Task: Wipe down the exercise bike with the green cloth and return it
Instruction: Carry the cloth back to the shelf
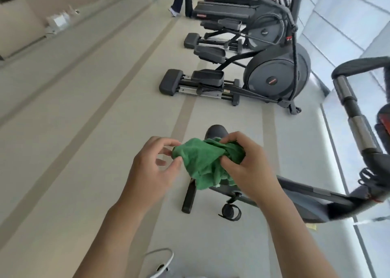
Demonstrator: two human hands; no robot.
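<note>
Right hand (242, 163) fingers bunch the green cloth (207, 161); left hand (152, 163) pinches its near corner. Cloth's being readied. Next: press it onto the exercise bike (306, 197) seat just beyond the fingers.

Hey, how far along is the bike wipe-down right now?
Nothing visibly wiped yet. In hand: the green cloth is bunched above the bike seat, right hand gripping it, left hand fingering its edge. Left: wiping the exercise bike, including its handlebar, then returning the cloth.
</note>
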